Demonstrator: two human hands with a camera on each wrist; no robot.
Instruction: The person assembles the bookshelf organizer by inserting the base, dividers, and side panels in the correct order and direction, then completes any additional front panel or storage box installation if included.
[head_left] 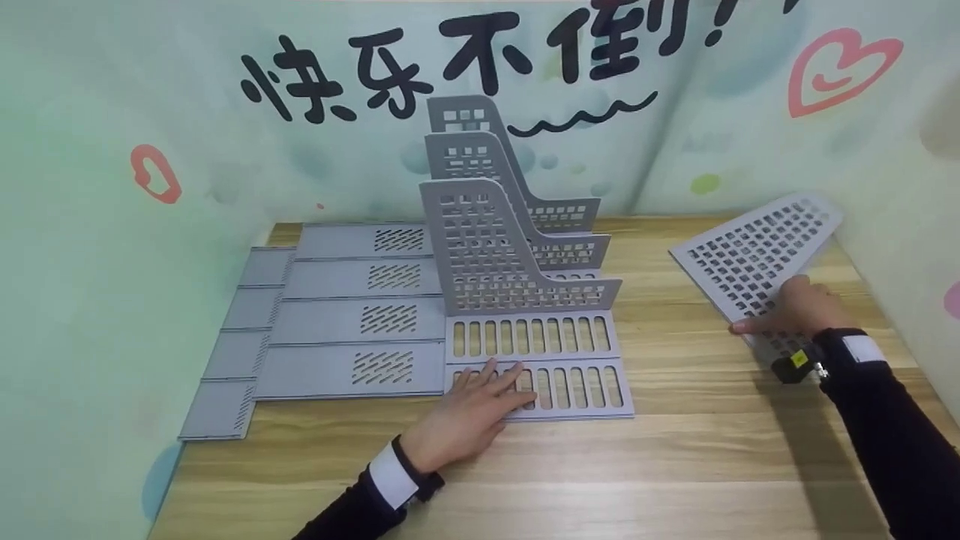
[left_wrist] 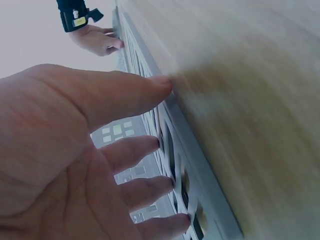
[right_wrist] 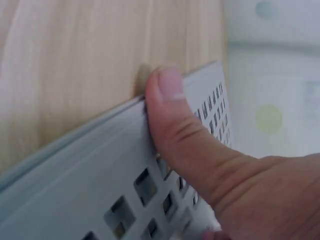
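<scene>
My left hand (head_left: 469, 416) rests with spread fingers on the front of a grey slotted base panel (head_left: 570, 412); the left wrist view shows its thumb (left_wrist: 132, 92) along the panel's edge. At the right, my right hand (head_left: 810, 307) holds a loose grey perforated side panel (head_left: 750, 259) by its near edge, tilted over the table. In the right wrist view the thumb (right_wrist: 175, 120) presses across that panel's rim, while the other fingers are mostly hidden. Three matching side panels stand upright on the slotted base, the nearest one (head_left: 480, 247) behind my left hand.
Grey flat panels (head_left: 315, 322) with diagonal slots join the base's left side, with smaller flaps (head_left: 217, 409) further left. All of it lies on a wooden table (head_left: 600, 480). A printed cloth backdrop (head_left: 360, 172) rises behind and at both sides.
</scene>
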